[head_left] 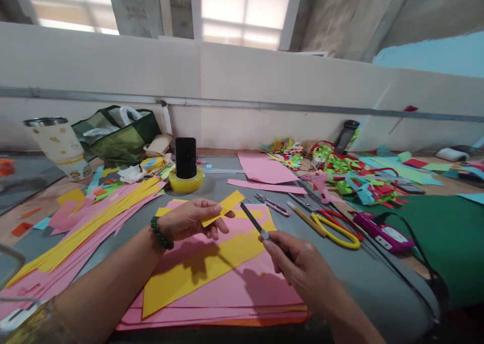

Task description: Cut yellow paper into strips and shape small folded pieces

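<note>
A worker's left hand (191, 220) pinches a short yellow strip (229, 203) of paper above a paper-covered bench (378, 283), thumb pressed to the forefinger side while the lower fingers hang loosely apart beneath it. The strip juts from that grip toward two o'clock, its far end free in the air. The right hand (298, 258) is closed around the handle of a knife (252, 217), fingers wrapped together, the dark blade aimed at ten o'clock. The blade's tip sits just beside the strip's free end; whether the two touch cannot be told from this angle. Measured from the right hand, the strip lies at ten o'clock; the left wrist wears a band of green beads (161, 233). Below both hands, a large yellow sheet (200, 266) slants across a stack of pink paper (242, 291), lying at about six o'clock from the left hand. Long pink and yellow strips (94, 225) are heaped at nine o'clock from that hand, and at twelve a phone (185, 157) stands upright in a roll of yellow tape (186, 181). Around the right hand, small snips (274, 204) rest at eleven o'clock, a wooden-handled tool (308, 220) at one, yellow-handled scissors (353, 244) between two and three, and a purple device (385, 234) at three. A pink glue gun (319, 182) lies farther off, between twelve and one.
</note>
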`<state>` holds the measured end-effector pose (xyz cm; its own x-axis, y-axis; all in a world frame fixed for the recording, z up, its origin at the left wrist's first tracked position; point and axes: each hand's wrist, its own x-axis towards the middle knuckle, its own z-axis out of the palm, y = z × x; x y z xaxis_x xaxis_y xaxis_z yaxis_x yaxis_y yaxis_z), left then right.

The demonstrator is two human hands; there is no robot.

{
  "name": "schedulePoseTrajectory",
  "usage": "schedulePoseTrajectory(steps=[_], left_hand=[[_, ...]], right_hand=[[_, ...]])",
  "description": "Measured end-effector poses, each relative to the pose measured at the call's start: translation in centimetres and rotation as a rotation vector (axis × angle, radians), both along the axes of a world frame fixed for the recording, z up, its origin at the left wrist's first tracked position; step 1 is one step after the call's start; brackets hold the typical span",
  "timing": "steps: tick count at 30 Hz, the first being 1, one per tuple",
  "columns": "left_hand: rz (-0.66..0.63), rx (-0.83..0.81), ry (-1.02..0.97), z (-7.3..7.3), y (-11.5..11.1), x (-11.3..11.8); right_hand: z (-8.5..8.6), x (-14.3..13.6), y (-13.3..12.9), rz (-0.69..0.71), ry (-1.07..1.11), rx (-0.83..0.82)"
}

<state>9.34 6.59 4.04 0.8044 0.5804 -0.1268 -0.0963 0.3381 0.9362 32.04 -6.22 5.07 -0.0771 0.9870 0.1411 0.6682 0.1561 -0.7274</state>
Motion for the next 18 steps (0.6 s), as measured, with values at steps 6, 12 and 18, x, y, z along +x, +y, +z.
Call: schedulePoseTrajectory(steps=[6,12,18], left_hand=[[-0.003,0.012,0.007,0.08,-0.05,0.00],[-0.008,0.019,0.025,0.11,-0.20,0.06],[-0.041,0.064,0.041,0.06,-0.39,0.17]], right_hand=[[0.01,-0.03,0.06,-0.002,0.022,-0.002],[-0.21,0.12,0.11,0.008,0.038,-0.028],[-0.26,-0.03,0.35,0.011,0.058,-0.027]])
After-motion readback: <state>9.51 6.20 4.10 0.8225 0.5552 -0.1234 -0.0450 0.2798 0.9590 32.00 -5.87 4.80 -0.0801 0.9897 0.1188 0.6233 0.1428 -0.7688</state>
